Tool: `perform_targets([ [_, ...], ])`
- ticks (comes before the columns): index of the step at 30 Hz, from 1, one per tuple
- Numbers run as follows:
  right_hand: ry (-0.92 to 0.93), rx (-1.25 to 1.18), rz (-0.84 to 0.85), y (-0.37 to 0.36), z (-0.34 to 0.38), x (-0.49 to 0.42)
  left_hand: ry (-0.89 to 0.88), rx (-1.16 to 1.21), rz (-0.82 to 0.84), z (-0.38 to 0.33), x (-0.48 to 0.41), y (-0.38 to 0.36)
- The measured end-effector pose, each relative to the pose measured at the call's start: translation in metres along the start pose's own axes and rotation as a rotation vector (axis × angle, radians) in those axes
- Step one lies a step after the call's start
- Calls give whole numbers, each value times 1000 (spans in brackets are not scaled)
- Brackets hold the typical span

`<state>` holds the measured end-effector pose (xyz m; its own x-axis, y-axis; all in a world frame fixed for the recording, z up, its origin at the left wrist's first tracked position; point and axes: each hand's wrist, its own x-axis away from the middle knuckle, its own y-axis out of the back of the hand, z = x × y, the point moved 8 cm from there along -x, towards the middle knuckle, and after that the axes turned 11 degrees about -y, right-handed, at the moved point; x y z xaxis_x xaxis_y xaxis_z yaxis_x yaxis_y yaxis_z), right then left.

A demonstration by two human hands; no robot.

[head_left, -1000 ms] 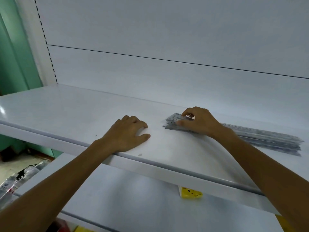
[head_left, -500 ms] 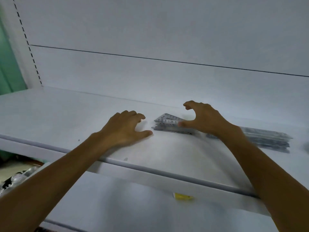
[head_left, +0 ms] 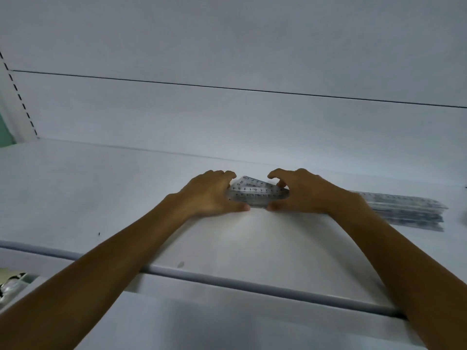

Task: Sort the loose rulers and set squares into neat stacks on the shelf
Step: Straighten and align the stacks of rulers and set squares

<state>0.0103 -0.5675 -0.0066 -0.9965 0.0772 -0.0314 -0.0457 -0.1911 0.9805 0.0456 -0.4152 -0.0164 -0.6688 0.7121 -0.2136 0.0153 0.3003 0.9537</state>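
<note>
A small stack of clear set squares (head_left: 255,193) with printed scales lies flat on the white shelf (head_left: 101,193). My left hand (head_left: 212,193) grips its left end, thumb along the near edge and fingers curled over the far edge. My right hand (head_left: 300,193) grips the right end the same way, fingers arched over the top. A stack of long clear rulers (head_left: 406,210) lies on the shelf to the right, partly hidden behind my right wrist.
The shelf's back panel (head_left: 227,122) rises just behind the stacks. The shelf's rounded front lip (head_left: 240,284) runs under my forearms. A lower white shelf (head_left: 202,324) sits below. Some packaged items (head_left: 10,286) show at the lower left.
My left hand has moved right from the bare shelf onto the set squares' left end. My right hand has come down and closed on their right end. The camera view has shifted right.
</note>
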Motion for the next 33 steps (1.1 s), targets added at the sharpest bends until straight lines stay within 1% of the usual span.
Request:
perform_targets([
  [3, -8, -36, 81, -1, 3, -7, -10, 116, -43, 4, -1, -1],
  [5, -1, -77, 87, -1, 6, -11, -40, 137, -89, 3, 1, -1],
  [8, 13, -129, 78, -2, 8, -13, -63, 113, -130, 2, 4, -1],
  [14, 47, -146, 41, -1, 9, -14, -19, 212, -181, 10, 1, 2],
  [19, 48, -169, 8, 0, 9, -13, -32, 214, -172, 17, -4, 4],
  [24, 32, -136, -18, 0, 6, -11, -57, 222, -205, 19, -3, 6],
  [26, 45, -90, -36, 3, 7, -10, -66, 247, -208, 19, -2, 5],
  [33, 112, -149, -71, 4, 17, -8, -109, 269, -216, 18, -5, 7],
])
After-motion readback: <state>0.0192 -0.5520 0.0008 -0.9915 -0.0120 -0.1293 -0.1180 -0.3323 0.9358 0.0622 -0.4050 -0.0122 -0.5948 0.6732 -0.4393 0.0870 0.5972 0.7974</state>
